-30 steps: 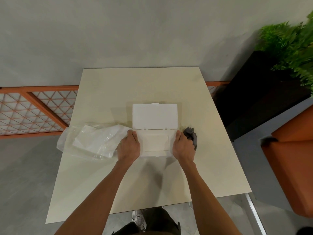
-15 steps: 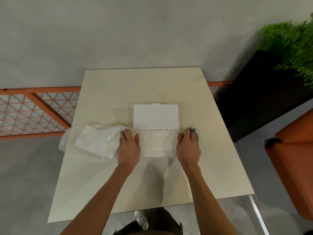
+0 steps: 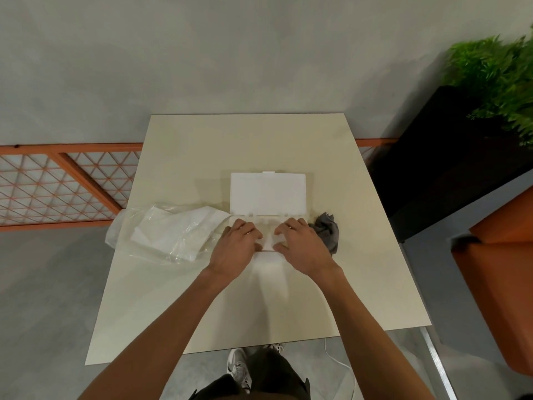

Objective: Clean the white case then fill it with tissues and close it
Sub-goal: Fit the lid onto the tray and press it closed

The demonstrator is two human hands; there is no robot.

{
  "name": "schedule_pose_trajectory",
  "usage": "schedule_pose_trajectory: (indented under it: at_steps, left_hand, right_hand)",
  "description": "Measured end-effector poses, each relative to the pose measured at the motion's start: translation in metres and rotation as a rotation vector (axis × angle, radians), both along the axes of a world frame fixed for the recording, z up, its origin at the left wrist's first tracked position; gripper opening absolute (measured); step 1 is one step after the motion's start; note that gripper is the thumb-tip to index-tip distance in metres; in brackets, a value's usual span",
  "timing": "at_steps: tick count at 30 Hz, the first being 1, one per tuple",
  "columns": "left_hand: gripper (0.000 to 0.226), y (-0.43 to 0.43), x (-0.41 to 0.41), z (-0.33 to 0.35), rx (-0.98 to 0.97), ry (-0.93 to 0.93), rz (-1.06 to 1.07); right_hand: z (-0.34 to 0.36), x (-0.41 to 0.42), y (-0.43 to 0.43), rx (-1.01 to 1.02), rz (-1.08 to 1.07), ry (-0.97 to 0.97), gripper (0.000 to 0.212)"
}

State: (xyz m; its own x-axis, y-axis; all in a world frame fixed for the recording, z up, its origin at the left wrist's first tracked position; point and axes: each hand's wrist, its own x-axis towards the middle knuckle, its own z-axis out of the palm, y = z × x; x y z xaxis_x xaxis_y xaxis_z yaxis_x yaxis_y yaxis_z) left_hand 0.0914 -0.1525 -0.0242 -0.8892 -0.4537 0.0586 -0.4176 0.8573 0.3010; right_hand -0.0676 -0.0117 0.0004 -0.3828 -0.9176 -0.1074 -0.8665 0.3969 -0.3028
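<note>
White case (image 3: 268,194) lay open around mid-desk (image 3: 259,140), lid flat and swung away from the person, hinge edge toward the hands. Both hands were on the case's lower half, the half nearest the person. They sat side by side, close but apart, with a strip of white showing between them.

Left hand (image 3: 236,246) was palm down over the left part of that half, fingers spread and lightly bent, tips pointing toward the hinge. Right hand (image 3: 300,246) mirrored it over the right part, palm down, fingers loosely bent, thumb toward the gap. Neither hand wrapped round or pinched anything; both rested flat on the lower half's contents. The white patch between them looked like tissue (image 3: 268,242), mostly hidden, fill level unclear.

Both forearms came in from the desk edge nearest the person, angled inward to the case, wrists roughly straight.

Clear plastic bag (image 3: 184,241) holding a white tissue stack (image 3: 161,235) lay just left of the case; whether its edge touched the left hand was unclear. Crumpled grey cloth (image 3: 327,232) lay just right of the case, beside the right hand. Green plant (image 3: 496,73) stood well right of the case, off the desk.
</note>
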Motion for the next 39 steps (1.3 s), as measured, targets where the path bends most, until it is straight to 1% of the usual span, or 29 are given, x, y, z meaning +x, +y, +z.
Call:
schedule_pose_trajectory:
  at_steps: [4,8,12,16,20,23,26,30,34,36,39]
  left_hand:
    - [0.008,0.006,-0.004,-0.004,-0.108,0.014,-0.001]
    - [0.017,0.007,-0.008,-0.003,-0.22,-0.053,-0.054]
    - [0.013,0.003,-0.014,0.003,-0.294,-0.165,-0.139]
    - [0.01,-0.005,-0.018,0.005,-0.323,-0.198,-0.224]
    - [0.015,-0.012,-0.016,0.006,-0.341,-0.119,-0.249]
    - [0.015,-0.015,-0.01,0.003,-0.364,-0.05,-0.23]
    - [0.008,-0.016,-0.009,0.002,-0.4,-0.001,-0.207]
    - [0.006,-0.017,-0.006,-0.002,-0.399,0.065,-0.189]
    - [0.006,-0.016,-0.002,-0.004,-0.303,0.185,-0.147]
    - [0.005,-0.015,-0.004,-0.005,-0.299,0.185,-0.152]
    - [0.005,-0.018,-0.006,-0.008,-0.263,0.178,-0.132]
  right_hand:
    - [0.001,0.003,-0.004,0.021,0.022,0.044,0.035]
    - [0.0,0.004,-0.006,0.01,0.016,0.024,0.032]
    - [-0.002,0.003,-0.006,-0.019,0.006,-0.006,0.028]
    - [-0.002,0.001,-0.006,-0.042,-0.001,-0.053,0.027]
    - [-0.001,-0.001,-0.006,-0.097,-0.035,-0.132,0.034]
    - [-0.002,-0.003,-0.007,-0.101,-0.034,-0.124,0.036]
    - [-0.005,-0.003,-0.007,-0.126,-0.057,-0.11,0.027]
    - [-0.01,-0.002,-0.009,-0.25,-0.092,-0.093,0.008]
    - [-0.009,-0.002,-0.01,-0.271,-0.088,-0.058,0.008]
    - [-0.011,-0.001,-0.01,-0.266,-0.064,-0.059,0.009]
    - [-0.013,-0.001,-0.011,-0.272,-0.042,-0.083,0.02]
